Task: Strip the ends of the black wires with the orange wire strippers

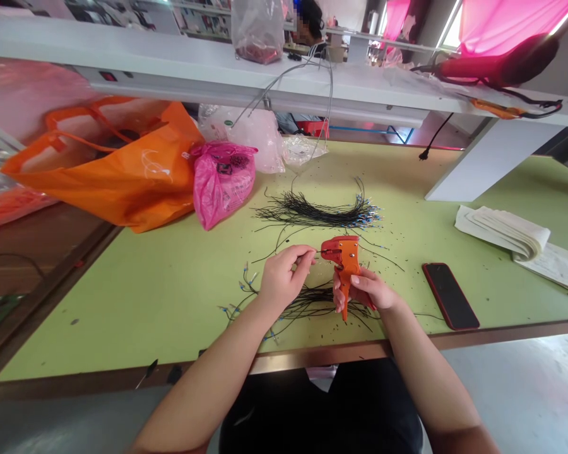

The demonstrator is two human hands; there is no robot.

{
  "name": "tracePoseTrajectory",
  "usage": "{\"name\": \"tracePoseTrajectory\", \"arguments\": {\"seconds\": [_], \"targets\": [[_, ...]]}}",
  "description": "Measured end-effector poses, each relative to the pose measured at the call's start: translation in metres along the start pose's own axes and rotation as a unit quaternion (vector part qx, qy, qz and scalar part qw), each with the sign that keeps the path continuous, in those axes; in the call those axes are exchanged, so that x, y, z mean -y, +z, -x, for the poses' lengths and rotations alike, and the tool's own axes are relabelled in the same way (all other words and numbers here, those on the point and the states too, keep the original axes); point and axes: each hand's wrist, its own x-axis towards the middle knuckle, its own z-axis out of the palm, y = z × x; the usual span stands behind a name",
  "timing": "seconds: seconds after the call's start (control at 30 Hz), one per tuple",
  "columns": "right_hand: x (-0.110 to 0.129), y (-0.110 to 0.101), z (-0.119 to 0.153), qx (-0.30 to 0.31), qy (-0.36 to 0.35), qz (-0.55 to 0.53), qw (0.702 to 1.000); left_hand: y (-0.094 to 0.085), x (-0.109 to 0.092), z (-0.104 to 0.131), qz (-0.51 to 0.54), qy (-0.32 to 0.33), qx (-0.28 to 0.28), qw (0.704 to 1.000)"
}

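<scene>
My right hand (366, 289) is wrapped round the handle of an orange and red wire stripper (348, 258), its jaws pointing left. Between thumb and forefinger, my left hand (286, 271) pinches a thin black wire that reaches the stripper's jaws; most of this wire is hidden by the fingers. Beneath both hands lies a bundle of black wires (307, 304) with blue ends at its left. Farther back rests a second bundle of black wires (312, 211), its blue ends gathered at the right.
A phone (451, 296) and folded papers (506, 233) lie on the right. On the left stand an orange bag (123, 176) and a pink plastic bag (223, 183). Small black scraps dot the green tabletop (123, 309). A white shelf (170, 57) crosses above; a person sits beyond it.
</scene>
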Motion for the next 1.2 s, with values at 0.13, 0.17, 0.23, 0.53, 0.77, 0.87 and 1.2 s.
{"name": "tracePoseTrajectory", "arguments": {"seconds": [0.13,0.17,0.23,0.53,0.77,0.87,1.2], "targets": [[-0.001,0.0,0.001,-0.004,0.003,0.003,1.0,0.0,0.0,0.0,0.005,0.002,0.0,1.0],[-0.001,0.0,0.001,-0.007,0.005,0.006,1.0,0.0,-0.001,0.0,0.006,0.0,0.003,1.0],[-0.001,0.0,0.001,-0.017,0.007,0.011,1.0,-0.001,-0.003,-0.001,0.007,-0.005,0.008,1.0],[-0.002,0.014,-0.006,-0.08,-0.019,0.027,0.996,0.0,0.0,0.0,-0.017,-0.018,0.024,0.999],[-0.006,0.025,-0.012,-0.106,-0.025,0.0,0.994,-0.005,0.006,-0.008,0.016,-0.095,0.051,0.994],[-0.007,0.026,-0.012,-0.094,-0.026,-0.016,0.995,-0.003,0.01,-0.01,0.136,-0.169,0.085,0.973],[-0.006,0.02,-0.012,-0.046,-0.044,-0.081,0.995,-0.01,0.001,-0.014,0.545,-0.258,0.089,0.793]]}}
